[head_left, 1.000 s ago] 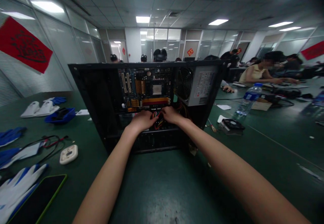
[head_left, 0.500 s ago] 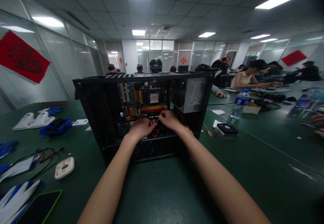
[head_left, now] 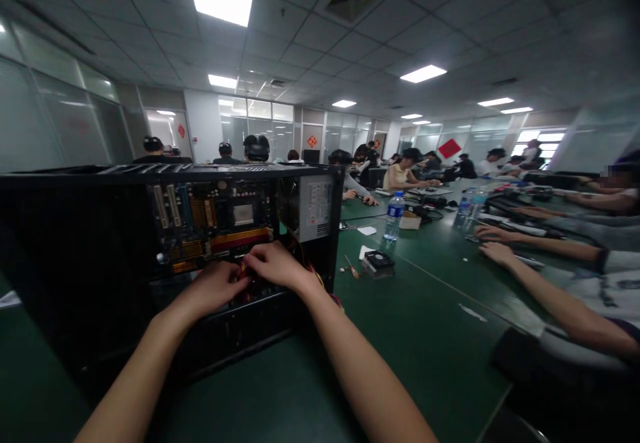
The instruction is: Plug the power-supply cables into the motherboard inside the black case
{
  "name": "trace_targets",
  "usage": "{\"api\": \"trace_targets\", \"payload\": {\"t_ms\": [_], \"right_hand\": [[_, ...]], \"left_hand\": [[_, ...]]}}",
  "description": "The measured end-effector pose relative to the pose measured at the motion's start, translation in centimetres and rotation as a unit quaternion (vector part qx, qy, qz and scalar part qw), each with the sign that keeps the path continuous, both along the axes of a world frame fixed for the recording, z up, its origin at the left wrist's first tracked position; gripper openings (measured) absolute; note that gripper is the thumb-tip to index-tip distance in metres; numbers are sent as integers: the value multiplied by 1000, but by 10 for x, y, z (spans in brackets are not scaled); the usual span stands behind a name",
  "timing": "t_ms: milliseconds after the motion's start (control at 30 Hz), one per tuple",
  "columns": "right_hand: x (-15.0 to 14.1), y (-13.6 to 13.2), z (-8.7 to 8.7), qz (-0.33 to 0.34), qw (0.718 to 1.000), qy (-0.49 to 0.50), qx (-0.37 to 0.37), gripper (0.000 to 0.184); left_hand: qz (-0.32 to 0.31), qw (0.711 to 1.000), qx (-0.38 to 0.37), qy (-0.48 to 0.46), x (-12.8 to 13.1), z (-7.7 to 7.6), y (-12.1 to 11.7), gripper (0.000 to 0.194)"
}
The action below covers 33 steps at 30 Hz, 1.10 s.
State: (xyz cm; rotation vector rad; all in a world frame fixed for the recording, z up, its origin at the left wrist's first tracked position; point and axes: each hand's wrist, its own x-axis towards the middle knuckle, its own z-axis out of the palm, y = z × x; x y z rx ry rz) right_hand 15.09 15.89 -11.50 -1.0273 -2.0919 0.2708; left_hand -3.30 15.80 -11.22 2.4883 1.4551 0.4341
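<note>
An open black computer case (head_left: 235, 346) stands on the green table, its motherboard (head_left: 230, 199) facing me. Inside the upper right corner is a grey power supply (head_left: 316, 208). Both my hands reach into the lower part of the case, below the memory slots (head_left: 243, 237). My left hand (head_left: 215, 287) is closed with fingertips on a bundle of coloured cables (head_left: 245, 271). Pinching the same cables from the right is my right hand (head_left: 273, 263). Their fingers nearly meet, and the cable ends are hidden behind them. More yellow and red wires (head_left: 320, 279) hang under the power supply.
Right of the case lie a CPU cooler with a fan (head_left: 379, 263) and a screwdriver (head_left: 353, 268). A water bottle (head_left: 394, 216) and a small cardboard box (head_left: 410, 221) stand farther back. At the right, a co-worker's forearms (head_left: 545, 289) rest over the table.
My view has swung right and the case appears larger and farther left. The gloves and phone on the left have left the view. Both hands stay at the cables.
</note>
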Motion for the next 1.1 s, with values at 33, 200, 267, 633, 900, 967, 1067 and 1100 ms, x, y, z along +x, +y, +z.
{"api": "trace_targets", "payload": {"t_ms": [33, 200, 267, 633, 900, 967, 1067, 1100], "right_hand": [[0, 1, 0, 5, 1000, -9, 5, 30], [2, 4, -2, 38, 998, -34, 24, 31], [2, 4, -2, 53, 998, -37, 20, 32], [-1, 1, -1, 56, 997, -47, -6, 35], [-3, 9, -13, 57, 968, -213, -123, 36], [-3, 10, -13, 37, 953, -261, -146, 35], [-3, 10, -11, 14, 925, -329, -187, 35], [-3, 10, -11, 16, 919, -341, -198, 35]], "left_hand": [[-5, 1000, -2, 1, 0, 0, 1, 34], [-20, 1000, 10, 1, 1, 1, 3, 28], [-3, 1000, 13, 9, 2, 6, 2, 27], [53, 996, 64, 40, -6, 11, 1, 45], [19, 983, 85, 164, 0, 9, -18, 38], [14, 982, 83, 169, 2, 16, -23, 39], [6, 986, 82, 148, 5, 24, -30, 42], [6, 987, 82, 140, 5, 26, -31, 43]]}}
